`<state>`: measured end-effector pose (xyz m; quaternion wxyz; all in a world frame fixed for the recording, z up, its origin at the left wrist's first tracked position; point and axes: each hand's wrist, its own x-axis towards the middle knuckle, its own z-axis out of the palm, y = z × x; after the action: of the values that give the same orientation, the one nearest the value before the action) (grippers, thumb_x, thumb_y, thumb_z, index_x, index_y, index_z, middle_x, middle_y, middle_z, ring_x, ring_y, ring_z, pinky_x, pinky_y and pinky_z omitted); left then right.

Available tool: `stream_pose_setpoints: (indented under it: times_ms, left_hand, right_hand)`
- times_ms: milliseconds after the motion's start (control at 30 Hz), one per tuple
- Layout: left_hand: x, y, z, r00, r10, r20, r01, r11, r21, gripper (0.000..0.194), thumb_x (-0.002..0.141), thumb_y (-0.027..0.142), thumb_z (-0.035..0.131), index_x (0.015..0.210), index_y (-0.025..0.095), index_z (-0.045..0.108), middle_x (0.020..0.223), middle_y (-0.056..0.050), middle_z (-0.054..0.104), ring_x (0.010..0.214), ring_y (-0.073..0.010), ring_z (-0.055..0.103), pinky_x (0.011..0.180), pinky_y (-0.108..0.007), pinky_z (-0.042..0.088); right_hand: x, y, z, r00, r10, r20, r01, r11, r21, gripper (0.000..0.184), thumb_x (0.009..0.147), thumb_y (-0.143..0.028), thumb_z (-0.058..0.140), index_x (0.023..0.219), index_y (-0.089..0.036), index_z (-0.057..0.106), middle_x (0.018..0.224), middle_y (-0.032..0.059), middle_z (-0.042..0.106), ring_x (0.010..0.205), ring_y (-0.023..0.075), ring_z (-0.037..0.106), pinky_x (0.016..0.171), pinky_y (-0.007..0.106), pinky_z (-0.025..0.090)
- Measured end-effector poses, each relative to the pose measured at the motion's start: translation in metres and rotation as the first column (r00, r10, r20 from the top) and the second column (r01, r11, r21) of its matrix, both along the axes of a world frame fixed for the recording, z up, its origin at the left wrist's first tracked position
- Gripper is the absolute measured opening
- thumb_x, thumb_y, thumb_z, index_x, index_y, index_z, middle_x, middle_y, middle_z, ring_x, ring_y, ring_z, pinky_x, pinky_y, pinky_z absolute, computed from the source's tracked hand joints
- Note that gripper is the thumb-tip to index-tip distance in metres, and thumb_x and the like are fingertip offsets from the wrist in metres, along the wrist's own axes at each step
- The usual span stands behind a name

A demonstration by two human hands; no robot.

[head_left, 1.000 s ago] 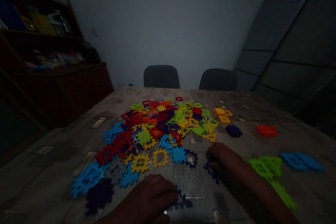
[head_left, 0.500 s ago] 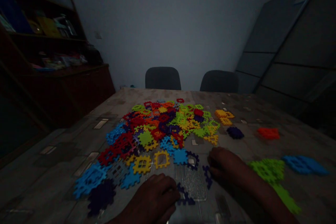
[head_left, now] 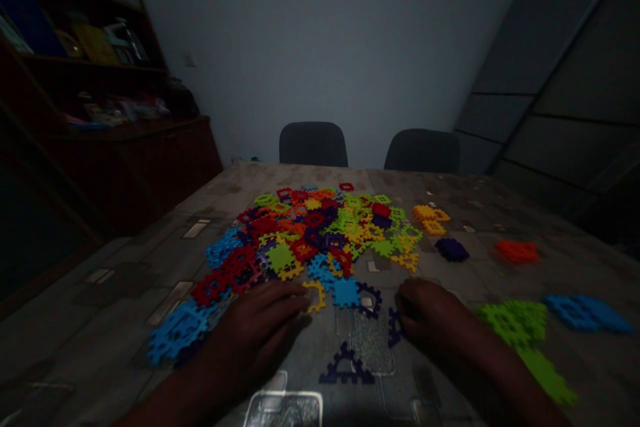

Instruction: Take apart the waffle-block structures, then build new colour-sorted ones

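Note:
My left hand (head_left: 263,327) reaches flat over the near side of the pile, its fingers stretched out and the tips at a yellow window-shaped interlocking tile (head_left: 316,297). My right hand (head_left: 425,310) is curled, with a dark purple interlocking tile (head_left: 395,327) at its fingertips, partly hidden by them. Between the hands lies a dark purple triangular tile (head_left: 347,368) with toothed edges. Beyond it are a solid blue tile (head_left: 346,292) and a dark purple ring-like tile (head_left: 370,300).
A mixed heap of toothed tiles (head_left: 310,227) covers the table's middle. Apart on the right are yellow tiles (head_left: 430,217), purple tiles (head_left: 452,249), orange tiles (head_left: 517,251), green tiles (head_left: 517,320) and blue tiles (head_left: 585,312). Two chairs (head_left: 313,145) stand beyond the table.
My left hand has moved away from the purple triangular tile, forward and left to the yellow tile. The triangle now lies uncovered. My right hand stays nearly where it was.

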<state>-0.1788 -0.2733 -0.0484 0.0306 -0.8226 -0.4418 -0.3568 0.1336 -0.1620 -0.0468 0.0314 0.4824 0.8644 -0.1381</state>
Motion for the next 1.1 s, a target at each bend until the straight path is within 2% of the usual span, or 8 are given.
stream_pose_setpoints:
  times_ms: [200, 333, 500, 667, 733, 833, 900, 1100]
  left_hand:
    - [-0.044, 0.003, 0.015, 0.977, 0.199, 0.076, -0.203, 0.978, 0.05, 0.024, 0.101, 0.023, 0.055, 0.12, 0.026, 0.069, 0.121, -0.004, 0.073, 0.108, -0.0201, 0.071, 0.097, -0.032, 0.057]
    - [-0.054, 0.004, 0.029, 0.959, 0.262, 0.107, -0.273, 0.957, 0.099, 0.021, 0.1, 0.028, 0.058, 0.118, 0.028, 0.07, 0.119, -0.001, 0.074, 0.107, -0.0207, 0.071, 0.095, -0.032, 0.057]
    - [-0.059, 0.0, 0.041, 0.951, 0.292, 0.099, -0.304, 0.943, 0.134, 0.018, 0.1, 0.029, 0.059, 0.113, 0.026, 0.07, 0.118, -0.001, 0.074, 0.107, -0.0223, 0.072, 0.093, -0.034, 0.058]
    - [-0.072, -0.006, 0.043, 0.939, 0.329, 0.095, -0.336, 0.94, 0.064, 0.02, 0.1, 0.033, 0.059, 0.113, 0.023, 0.071, 0.118, 0.0, 0.075, 0.106, -0.0233, 0.072, 0.097, -0.039, 0.058]
    - [-0.076, -0.011, 0.042, 0.931, 0.35, 0.102, -0.352, 0.936, 0.0, 0.023, 0.101, 0.039, 0.058, 0.112, 0.025, 0.072, 0.114, 0.001, 0.076, 0.1, -0.0217, 0.074, 0.092, -0.036, 0.06]
    - [-0.079, -0.028, 0.036, 0.936, 0.347, 0.062, -0.34, 0.935, -0.095, 0.028, 0.102, 0.047, 0.054, 0.11, 0.028, 0.074, 0.109, -0.001, 0.078, 0.09, -0.0209, 0.076, 0.081, -0.03, 0.063]
    - [-0.079, -0.045, 0.029, 0.934, 0.358, 0.017, -0.351, 0.924, -0.151, 0.029, 0.101, 0.049, 0.053, 0.105, 0.03, 0.075, 0.105, -0.001, 0.079, 0.087, -0.0214, 0.077, 0.076, -0.027, 0.063]
    - [-0.078, -0.095, -0.009, 0.865, 0.476, -0.158, -0.5, 0.844, -0.196, 0.033, 0.087, 0.046, 0.072, 0.116, 0.03, 0.071, 0.112, -0.003, 0.077, 0.091, -0.0244, 0.077, 0.075, -0.026, 0.064]
  right_hand:
    - [-0.011, -0.012, -0.002, 0.981, -0.043, -0.187, 0.027, 0.996, -0.087, 0.012, 0.067, -0.009, 0.06, 0.071, -0.02, 0.057, 0.073, 0.0002, 0.062, 0.068, 0.0151, 0.054, 0.058, 0.024, 0.03]
    - [-0.036, -0.035, -0.009, 0.946, -0.06, -0.318, 0.019, 0.991, -0.133, 0.013, 0.068, -0.008, 0.059, 0.067, -0.02, 0.053, 0.068, -0.0022, 0.059, 0.064, 0.0133, 0.053, 0.056, 0.024, 0.029]
    - [-0.059, -0.054, -0.01, 0.973, -0.058, -0.222, 0.015, 0.982, -0.189, 0.008, 0.076, -0.011, 0.061, 0.073, -0.019, 0.06, 0.079, 0.0025, 0.066, 0.074, 0.0172, 0.059, 0.061, 0.026, 0.032]
    - [-0.054, -0.052, -0.011, 0.979, 0.008, -0.202, -0.033, 0.992, -0.121, 0.007, 0.085, -0.015, 0.057, 0.08, -0.02, 0.06, 0.085, 0.0055, 0.066, 0.08, 0.0205, 0.061, 0.069, 0.029, 0.039]
    - [-0.051, -0.051, -0.016, 0.955, 0.097, -0.281, -0.127, 0.988, -0.088, 0.011, 0.083, -0.018, 0.062, 0.094, -0.02, 0.063, 0.101, 0.0082, 0.067, 0.095, 0.0241, 0.061, 0.08, 0.032, 0.044]
    - [-0.053, -0.05, -0.027, 0.919, 0.255, -0.3, -0.296, 0.95, -0.099, 0.054, 0.074, -0.023, 0.077, 0.126, -0.022, 0.06, 0.128, 0.0128, 0.061, 0.114, 0.0311, 0.056, 0.094, 0.04, 0.044]
    - [-0.057, -0.049, -0.033, 0.919, 0.308, -0.245, -0.344, 0.931, -0.119, 0.068, 0.069, -0.023, 0.082, 0.133, -0.024, 0.059, 0.132, 0.0141, 0.059, 0.116, 0.0336, 0.054, 0.095, 0.044, 0.045]
    - [-0.061, -0.047, -0.035, 0.918, 0.38, -0.112, -0.395, 0.898, -0.195, 0.051, 0.067, -0.011, 0.072, 0.118, -0.019, 0.067, 0.122, 0.0147, 0.064, 0.11, 0.0337, 0.058, 0.091, 0.045, 0.047]
